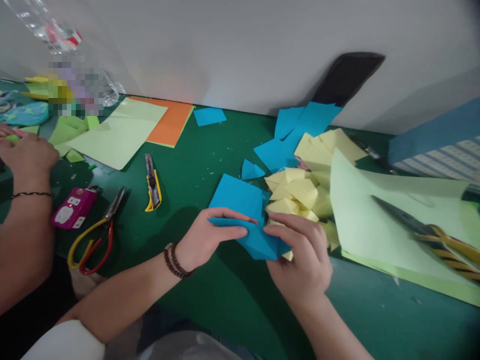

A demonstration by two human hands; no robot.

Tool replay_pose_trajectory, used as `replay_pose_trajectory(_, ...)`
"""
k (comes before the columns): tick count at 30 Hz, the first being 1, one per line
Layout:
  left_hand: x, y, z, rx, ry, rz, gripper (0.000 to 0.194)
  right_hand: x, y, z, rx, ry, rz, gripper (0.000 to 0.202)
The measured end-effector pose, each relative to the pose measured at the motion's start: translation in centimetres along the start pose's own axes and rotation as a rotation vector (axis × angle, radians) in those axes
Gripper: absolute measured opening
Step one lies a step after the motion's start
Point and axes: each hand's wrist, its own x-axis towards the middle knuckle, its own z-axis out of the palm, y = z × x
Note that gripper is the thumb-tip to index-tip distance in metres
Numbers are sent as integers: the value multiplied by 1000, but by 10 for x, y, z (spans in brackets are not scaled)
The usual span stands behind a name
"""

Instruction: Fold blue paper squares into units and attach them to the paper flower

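Observation:
A folded piece of blue paper (258,241) is held between both hands, above the green table. My left hand (212,235) pinches its left edge between thumb and fingers. On the right side of the same piece, my right hand (300,250) has its fingers bent round the paper. Just behind it lies a flat blue sheet (234,192). A pile of folded pale yellow paper pieces (300,192) sits directly behind my right hand, and several blue sheets (288,140) lie farther back.
Left are a yellow cutter (152,185), red-and-yellow scissors (108,217) and a purple device (75,207). Green and orange sheets (170,120) lie behind. Right, black-and-yellow scissors (431,232) rest on pale green paper (360,210). Another person's hand (32,152) is at far left.

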Motion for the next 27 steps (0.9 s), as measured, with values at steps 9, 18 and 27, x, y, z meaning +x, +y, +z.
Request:
replay_pose_trajectory(9,1,3,0,22,17,47,19,0,-1,-2,-56,19,-32,25)
replay_pose_trajectory(18,0,1,1,1,-16,71,12,0,-1,-3,-33,30,-77,32)
replay_pose_trajectory(27,-1,0,-3,355,61,290,5,0,-2,-4,-88,-56,-58,30)
